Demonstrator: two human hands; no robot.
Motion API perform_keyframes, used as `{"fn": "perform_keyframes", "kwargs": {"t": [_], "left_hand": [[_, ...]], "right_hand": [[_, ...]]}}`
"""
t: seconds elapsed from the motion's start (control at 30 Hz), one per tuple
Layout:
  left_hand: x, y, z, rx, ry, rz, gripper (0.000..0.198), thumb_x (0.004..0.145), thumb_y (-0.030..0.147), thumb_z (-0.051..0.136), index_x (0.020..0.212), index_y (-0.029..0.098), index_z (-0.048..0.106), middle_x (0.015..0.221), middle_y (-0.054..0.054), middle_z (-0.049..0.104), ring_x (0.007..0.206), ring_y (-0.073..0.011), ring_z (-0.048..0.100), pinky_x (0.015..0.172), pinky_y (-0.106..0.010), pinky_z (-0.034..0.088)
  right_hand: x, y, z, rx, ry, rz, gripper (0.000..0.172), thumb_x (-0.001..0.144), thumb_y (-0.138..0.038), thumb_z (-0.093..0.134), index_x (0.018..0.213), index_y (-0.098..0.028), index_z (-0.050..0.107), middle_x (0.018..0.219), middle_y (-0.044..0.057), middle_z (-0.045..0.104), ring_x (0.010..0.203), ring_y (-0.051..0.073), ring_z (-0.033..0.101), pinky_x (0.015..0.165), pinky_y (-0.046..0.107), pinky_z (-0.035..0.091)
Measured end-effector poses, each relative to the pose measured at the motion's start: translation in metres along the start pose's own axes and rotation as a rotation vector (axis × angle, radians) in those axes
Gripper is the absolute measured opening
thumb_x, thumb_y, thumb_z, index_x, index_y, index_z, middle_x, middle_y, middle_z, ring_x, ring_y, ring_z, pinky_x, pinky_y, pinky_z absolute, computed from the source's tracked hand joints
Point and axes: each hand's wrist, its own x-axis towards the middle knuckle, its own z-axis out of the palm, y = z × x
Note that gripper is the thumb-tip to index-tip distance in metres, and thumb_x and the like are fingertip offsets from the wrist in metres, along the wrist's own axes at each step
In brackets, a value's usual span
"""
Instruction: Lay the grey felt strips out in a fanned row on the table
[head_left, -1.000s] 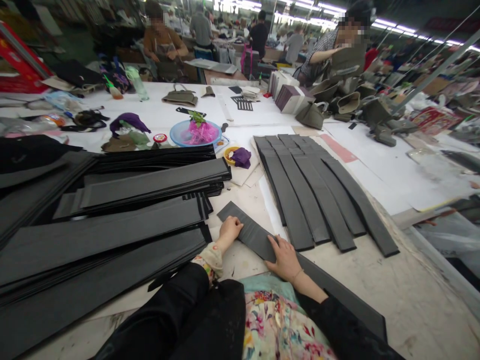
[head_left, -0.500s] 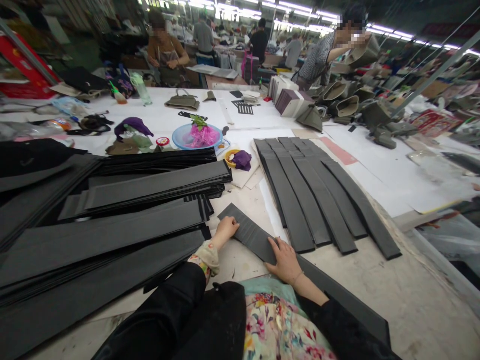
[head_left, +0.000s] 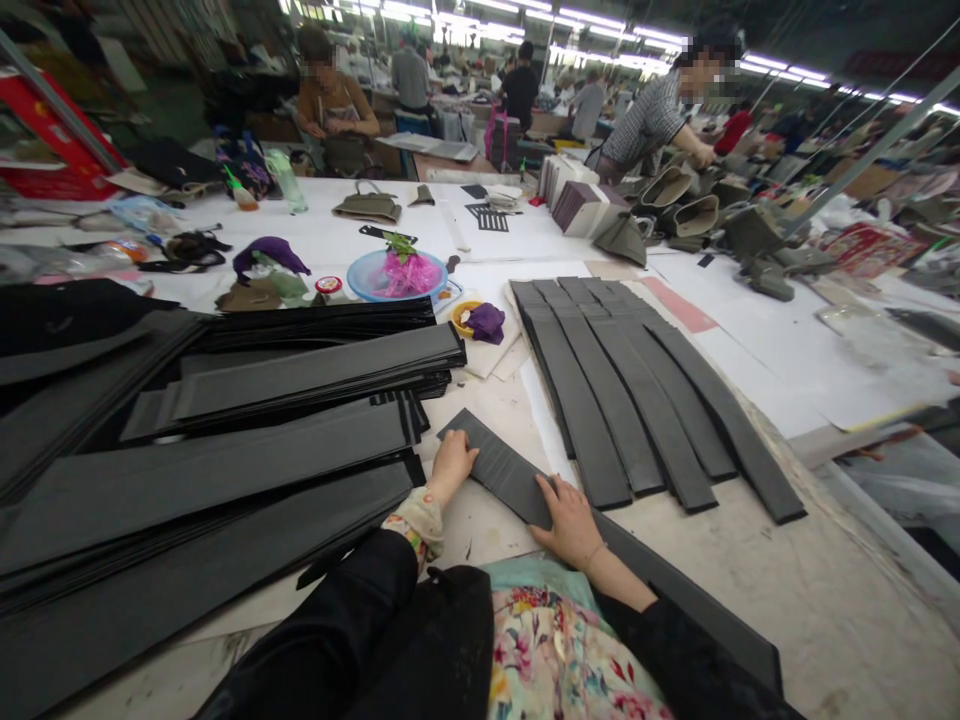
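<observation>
A long dark grey strip (head_left: 504,467) lies slantwise on the table in front of me. Near its far left end, my left hand (head_left: 452,462) has its fingers closed on the edge. My right hand (head_left: 571,522) rests on the middle of the same strip, its fingers apart and pressing on the surface. To the left are stacks of similar grey strips (head_left: 225,455) with black edges. On the right, several overlapping strips (head_left: 600,400) lie fanned out side by side.
Beyond the strips are a blue bowl (head_left: 365,277) with a pink bundle, a yellow bowl (head_left: 459,318) with purple cloth, and bottles. Olive bags (head_left: 694,215) are piled at the back right, where a person (head_left: 649,115) leans over them.
The person at the back right has lowered an arm and no longer holds up a bag. My left hand has barely shifted on the strip; my right hand looks unchanged.
</observation>
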Motion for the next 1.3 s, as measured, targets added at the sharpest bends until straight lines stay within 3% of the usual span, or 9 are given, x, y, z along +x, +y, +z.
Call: {"fn": "perform_keyframes", "kwargs": {"t": [0.1, 0.23, 0.37, 0.47, 0.77, 0.9, 1.0, 1.13, 1.3], "left_hand": [[0.007, -0.003, -0.002, 0.004, -0.028, -0.044, 0.025, 0.074, 0.035, 0.058, 0.091, 0.017, 0.053, 0.095, -0.007, 0.059, 0.087, -0.0191, 0.056, 0.072, -0.027, 0.040], [0.019, -0.006, -0.006, 0.000, -0.107, -0.059, 0.018, 0.074, 0.035, 0.058, 0.074, 0.017, 0.058, 0.079, -0.005, 0.062, 0.075, -0.0186, 0.058, 0.066, -0.027, 0.042], [0.016, -0.006, -0.009, -0.001, -0.062, 0.028, 0.012, 0.076, 0.028, 0.056, 0.072, 0.018, 0.061, 0.090, -0.006, 0.059, 0.091, -0.0178, 0.055, 0.079, -0.026, 0.040], [0.012, -0.006, -0.009, 0.000, -0.038, 0.045, 0.012, 0.078, 0.027, 0.054, 0.073, 0.018, 0.061, 0.091, -0.005, 0.058, 0.090, -0.0169, 0.054, 0.079, -0.026, 0.039], [0.023, -0.008, -0.016, 0.007, -0.019, -0.053, 0.012, 0.079, 0.028, 0.052, 0.075, 0.018, 0.057, 0.091, -0.005, 0.058, 0.080, -0.0159, 0.056, 0.069, -0.025, 0.039], [0.025, -0.007, -0.016, 0.000, -0.004, -0.077, 0.010, 0.077, 0.028, 0.054, 0.077, 0.018, 0.056, 0.097, -0.006, 0.057, 0.085, -0.0162, 0.057, 0.073, -0.025, 0.040], [0.028, -0.010, -0.016, -0.008, 0.013, -0.100, 0.020, 0.074, 0.030, 0.058, 0.089, 0.017, 0.054, 0.106, -0.009, 0.055, 0.095, -0.0182, 0.055, 0.077, -0.025, 0.039], [0.039, -0.014, -0.020, -0.025, -0.050, -0.138, 0.025, 0.071, 0.032, 0.062, 0.089, 0.016, 0.055, 0.098, -0.009, 0.061, 0.091, -0.0193, 0.057, 0.074, -0.026, 0.041], [0.048, -0.015, -0.024, -0.044, -0.128, -0.112, 0.020, 0.081, 0.033, 0.053, 0.085, 0.015, 0.059, 0.092, -0.006, 0.062, 0.086, -0.0160, 0.057, 0.078, -0.033, 0.044]], "right_hand": [[-0.001, 0.000, 0.001, 0.000, 0.002, 0.000, 0.077, 0.068, -0.043, 0.056, 0.136, -0.017, 0.029, 0.134, 0.017, 0.035, 0.120, 0.029, 0.035, 0.097, 0.041, 0.025], [-0.001, 0.001, 0.003, 0.010, 0.010, 0.001, 0.077, 0.068, -0.043, 0.055, 0.136, -0.018, 0.029, 0.134, 0.016, 0.036, 0.120, 0.029, 0.035, 0.097, 0.041, 0.026], [-0.001, 0.001, 0.003, 0.019, 0.010, -0.002, 0.077, 0.067, -0.042, 0.056, 0.135, -0.018, 0.029, 0.134, 0.016, 0.037, 0.120, 0.029, 0.035, 0.097, 0.041, 0.026], [0.001, 0.000, 0.002, 0.018, 0.015, 0.000, 0.077, 0.067, -0.042, 0.056, 0.135, -0.018, 0.029, 0.133, 0.016, 0.037, 0.120, 0.029, 0.035, 0.097, 0.041, 0.026], [0.017, -0.016, -0.005, 0.010, 0.033, -0.007, 0.076, 0.067, -0.042, 0.057, 0.134, -0.016, 0.032, 0.131, 0.017, 0.039, 0.118, 0.030, 0.036, 0.095, 0.041, 0.027], [0.018, -0.016, -0.005, 0.011, 0.029, -0.004, 0.076, 0.067, -0.043, 0.057, 0.134, -0.017, 0.031, 0.132, 0.017, 0.038, 0.118, 0.030, 0.037, 0.094, 0.041, 0.027], [0.017, -0.015, -0.004, 0.008, 0.026, -0.008, 0.077, 0.067, -0.042, 0.057, 0.135, -0.017, 0.030, 0.132, 0.017, 0.038, 0.118, 0.030, 0.037, 0.094, 0.041, 0.027], [0.017, -0.015, -0.003, 0.003, 0.024, -0.007, 0.077, 0.068, -0.042, 0.057, 0.135, -0.017, 0.030, 0.132, 0.017, 0.038, 0.119, 0.030, 0.036, 0.095, 0.041, 0.027], [0.017, -0.015, -0.002, -0.002, 0.025, -0.005, 0.076, 0.068, -0.042, 0.056, 0.135, -0.016, 0.030, 0.133, 0.017, 0.038, 0.119, 0.029, 0.036, 0.096, 0.041, 0.027]]}}
